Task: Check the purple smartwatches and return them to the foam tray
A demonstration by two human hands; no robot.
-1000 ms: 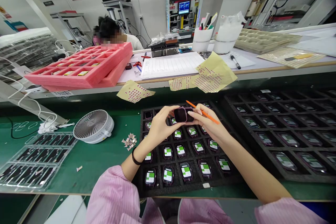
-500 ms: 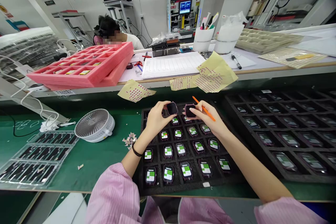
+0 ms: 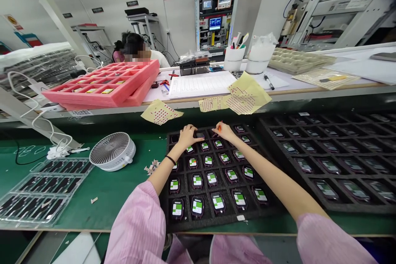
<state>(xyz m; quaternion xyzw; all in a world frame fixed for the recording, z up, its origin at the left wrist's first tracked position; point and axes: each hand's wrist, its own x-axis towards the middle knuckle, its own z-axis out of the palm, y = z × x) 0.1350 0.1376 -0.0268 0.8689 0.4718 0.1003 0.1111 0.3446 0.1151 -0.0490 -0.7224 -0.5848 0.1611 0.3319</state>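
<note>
Close to me, rows of little watches [image 3: 197, 206] sit in a black tray [image 3: 210, 222], many showing green and white screens. At the far row, the left hand [image 3: 186, 136] has its thumb and fingers around a dark watch [image 3: 200, 135], but I can't tell if they squeeze it. Beside it, the right hand [image 3: 225, 131] pinches an orange stick [image 3: 219, 128] over the same row. A round fan [image 3: 113, 151] is off to the left. Past them, yellow sheets [image 3: 247, 95] hang over the shelf edge, and farther back sits another person [image 3: 158, 57].
</note>
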